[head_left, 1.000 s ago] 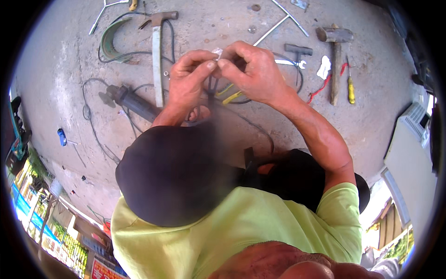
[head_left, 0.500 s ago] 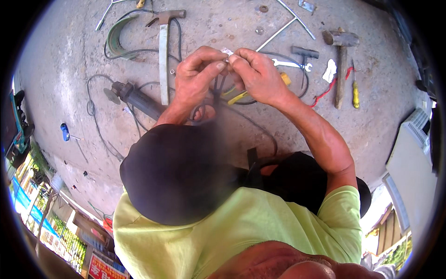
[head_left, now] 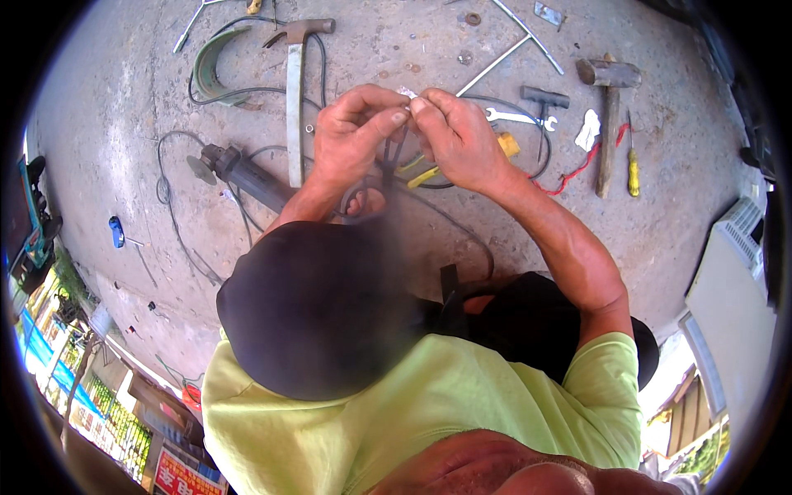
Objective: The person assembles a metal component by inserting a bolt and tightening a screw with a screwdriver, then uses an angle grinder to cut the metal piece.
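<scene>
My left hand (head_left: pixel 355 136) and my right hand (head_left: pixel 462 140) meet at the fingertips above the concrete floor. Both are closed in a pinch on something small, mostly covered by the fingers. A whitish scrap (head_left: pixel 406 92) shows just beyond the fingertips. Dark cable strands (head_left: pixel 391 153) rise beneath the hands; whether they reach the pinched thing is hidden. Left of my left hand lies a claw hammer (head_left: pixel 294 107) with a pale handle. An angle grinder (head_left: pixel 252 180) rests nearer, partly under my left forearm. Below my right hand is a yellow-handled tool (head_left: pixel 424 176), partly covered.
Rightward lie a T-shaped wrench (head_left: pixel 502 59), an open-ended wrench (head_left: pixel 518 116), a black T-handled tool (head_left: pixel 544 97), crumpled white paper (head_left: pixel 587 130), a wooden-handled mallet (head_left: pixel 609 107) and a yellow screwdriver (head_left: pixel 633 172). A curved green metal band (head_left: pixel 206 70) and looping cables (head_left: pixel 162 190) lie leftward.
Both hands stay pinched together in nearly the same place, with the right fingers shifting slightly. The whole view has moved a little.
</scene>
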Demonstrator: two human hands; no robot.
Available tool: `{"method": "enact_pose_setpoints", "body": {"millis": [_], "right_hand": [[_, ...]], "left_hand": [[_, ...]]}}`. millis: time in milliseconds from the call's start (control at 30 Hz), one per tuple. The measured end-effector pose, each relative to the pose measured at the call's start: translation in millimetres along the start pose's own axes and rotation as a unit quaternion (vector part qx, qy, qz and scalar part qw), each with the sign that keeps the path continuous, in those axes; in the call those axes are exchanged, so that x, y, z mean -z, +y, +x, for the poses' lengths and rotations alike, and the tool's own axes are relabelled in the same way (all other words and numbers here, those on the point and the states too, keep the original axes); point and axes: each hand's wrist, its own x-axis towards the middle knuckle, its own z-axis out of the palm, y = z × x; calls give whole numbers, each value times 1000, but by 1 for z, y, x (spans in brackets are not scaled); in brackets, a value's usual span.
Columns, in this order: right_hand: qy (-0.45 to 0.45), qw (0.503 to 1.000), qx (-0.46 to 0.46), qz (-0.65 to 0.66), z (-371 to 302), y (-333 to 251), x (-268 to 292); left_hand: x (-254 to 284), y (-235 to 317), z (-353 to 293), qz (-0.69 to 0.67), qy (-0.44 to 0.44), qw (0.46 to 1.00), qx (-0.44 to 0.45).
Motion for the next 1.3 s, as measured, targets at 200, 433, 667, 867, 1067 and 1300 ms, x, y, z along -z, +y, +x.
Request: {"method": "enact_pose_setpoints", "body": {"millis": [200,433,667,867,1067,1300], "right_hand": [[-28,989,-73,125,0,-4,0],[39,999,33,14,0,10,-6],[1,1000,-21,16,-1,7,-3],[20,999,35,4,-4,8,-5],[5,994,-64,87,-6,23,-12],[26,988,-32,148,-5,15,-14]], "left_hand": [[-4,0,1,1,37,999,-19],[0,1,0,8,13,1000,-7],[-1,-1,-2,6,20,999,24],[1,-1,-5,9,18,999,40],[-6,-6,-9,11,24,999,31],[-5,-7,-5,13,65,996,66]]}}
